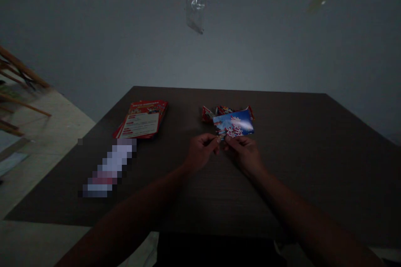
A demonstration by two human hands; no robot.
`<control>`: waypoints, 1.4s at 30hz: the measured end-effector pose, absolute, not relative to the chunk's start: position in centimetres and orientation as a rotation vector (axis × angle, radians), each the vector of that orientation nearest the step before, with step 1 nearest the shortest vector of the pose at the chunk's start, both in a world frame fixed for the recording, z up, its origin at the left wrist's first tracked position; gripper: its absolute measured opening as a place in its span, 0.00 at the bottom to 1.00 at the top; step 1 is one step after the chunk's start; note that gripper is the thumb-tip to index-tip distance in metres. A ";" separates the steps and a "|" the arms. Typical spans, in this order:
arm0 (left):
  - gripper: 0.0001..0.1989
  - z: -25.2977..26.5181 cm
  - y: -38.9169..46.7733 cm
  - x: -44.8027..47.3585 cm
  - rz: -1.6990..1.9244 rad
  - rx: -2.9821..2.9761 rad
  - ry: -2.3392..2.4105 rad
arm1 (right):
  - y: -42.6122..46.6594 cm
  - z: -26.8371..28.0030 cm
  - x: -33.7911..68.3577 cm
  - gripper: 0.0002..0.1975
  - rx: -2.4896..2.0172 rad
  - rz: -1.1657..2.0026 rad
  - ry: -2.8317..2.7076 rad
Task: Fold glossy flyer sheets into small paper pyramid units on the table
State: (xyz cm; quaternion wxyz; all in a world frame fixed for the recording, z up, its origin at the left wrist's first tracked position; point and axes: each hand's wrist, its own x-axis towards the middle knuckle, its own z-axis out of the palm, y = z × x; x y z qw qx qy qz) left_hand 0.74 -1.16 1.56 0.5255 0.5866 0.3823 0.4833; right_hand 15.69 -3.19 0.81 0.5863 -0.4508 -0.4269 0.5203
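A glossy blue card-like sheet [242, 121] with red and white lettering is tilted up over the middle of the table. At its lower left edge, my left hand [200, 149] is closed in a pinch. Right beside it, my right hand [246, 152] pinches the bottom edge between thumb and fingers. The two sets of fingertips nearly meet; exactly what lies between them is too dark and small to make out. Just behind the sheet lie crumpled red printed wrappers [206, 114], partly hidden by it.
On the left of the dark wooden table [294, 133] lies a stack of red printed leaflets [140, 123]. A pixelated oblong thing [109, 169] is nearer me. The table backs onto a grey wall [266, 46] with a clear plastic pouch [195, 10]. Wooden furniture [23, 66] stands far left.
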 end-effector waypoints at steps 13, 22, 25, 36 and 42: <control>0.14 1.7 -1.1 0.4 1.088 1.465 0.836 | -3.1 0.4 16.1 0.10 -1.049 1.155 -1.012; 0.14 1.7 -1.0 0.2 1.124 1.411 0.853 | -2.8 0.6 16.3 0.10 -1.047 1.107 -0.943; 0.14 1.7 -1.0 0.3 1.135 1.417 0.863 | -2.8 0.6 16.2 0.10 -1.048 1.124 -0.914; 0.13 1.7 -1.0 -0.2 1.190 1.451 0.912 | -2.8 1.5 16.4 0.10 -0.972 1.128 -0.835; 0.13 1.7 -0.9 -0.2 1.217 1.465 0.942 | -2.8 1.5 16.7 0.09 -0.943 1.147 -0.842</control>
